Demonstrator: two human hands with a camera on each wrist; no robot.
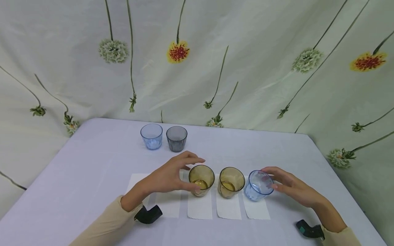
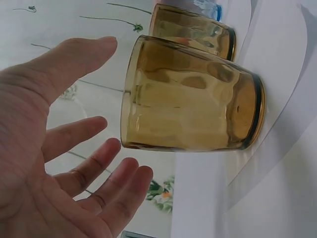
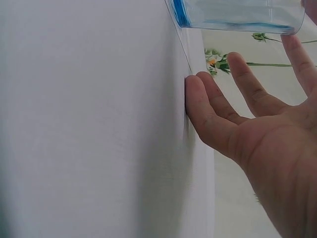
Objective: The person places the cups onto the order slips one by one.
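Three tumblers stand in a row, each on a white paper strip: an amber glass (image 1: 201, 177), a second amber glass (image 1: 231, 182) and a clear blue glass (image 1: 259, 186) at the right end. My left hand (image 1: 173, 172) is spread around the left side of the first amber glass (image 2: 193, 99); the left wrist view shows a gap between its fingers and the glass. On the far right, my right hand (image 1: 290, 184) has its thumb and index finger at the rim of the blue glass (image 3: 242, 15). The other fingers of that hand (image 3: 267, 119) are spread away from the glass.
Farther back on the white-covered table (image 1: 92, 164) stand another blue glass (image 1: 152, 136) and a grey glass (image 1: 176, 139). More paper strips (image 1: 167, 205) lie under and beside the left hand. A flowered cloth (image 1: 246, 51) hangs behind the table.
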